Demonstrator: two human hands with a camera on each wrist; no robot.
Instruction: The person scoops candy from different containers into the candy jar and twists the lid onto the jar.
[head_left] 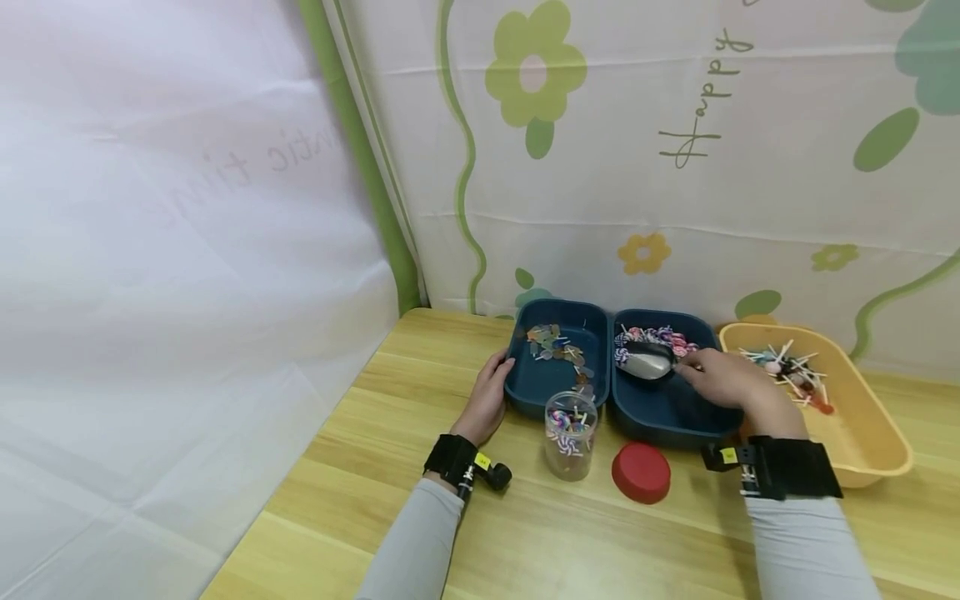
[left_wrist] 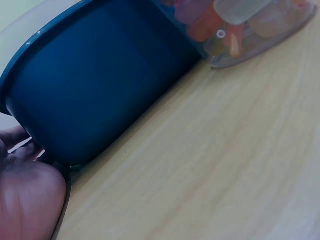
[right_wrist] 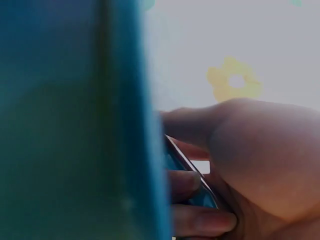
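In the head view my right hand (head_left: 731, 383) grips the handle of a metal scoop (head_left: 647, 363) inside the right dark blue bin (head_left: 675, 417). Small pink, purple and white swirl lollipops (head_left: 656, 335) lie around the scoop's front. The bin wall hides part of this grip in the right wrist view. My left hand (head_left: 487, 396) rests against the outer left wall of the left dark blue bin (head_left: 525, 392), its fingers lying along it. That bin holds small translucent lollipops (head_left: 551, 342). A clear jar (head_left: 567, 458), partly filled with tiny lollipops, stands upright before the bins.
A red lid (head_left: 641, 472) lies on the wooden table (head_left: 525, 542), right of the jar. A yellow bin (head_left: 862, 425) with more stick candies (head_left: 795, 375) stands at the right. A printed flower curtain (head_left: 555, 225) hangs close behind the bins.
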